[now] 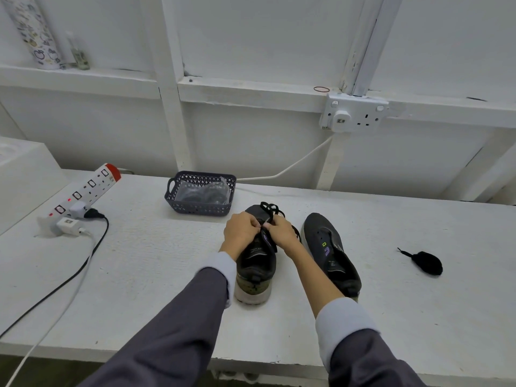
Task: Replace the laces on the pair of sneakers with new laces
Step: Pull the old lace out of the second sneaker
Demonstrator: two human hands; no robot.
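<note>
Plain utility room, white bench (156, 269), wall socket (354, 113)

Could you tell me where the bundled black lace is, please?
Head view: the bundled lace lies on the white table, right of the right-hand sneaker, apart from it.

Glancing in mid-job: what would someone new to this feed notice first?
The left hand and right hand meet at the centre of the table, pinching a black lace over the tongue of one sneaker. To its right stands the second sneaker, seemingly unlaced, with a bundled black lace lying farther right. A dark basket of plastic packets sits behind.
</note>
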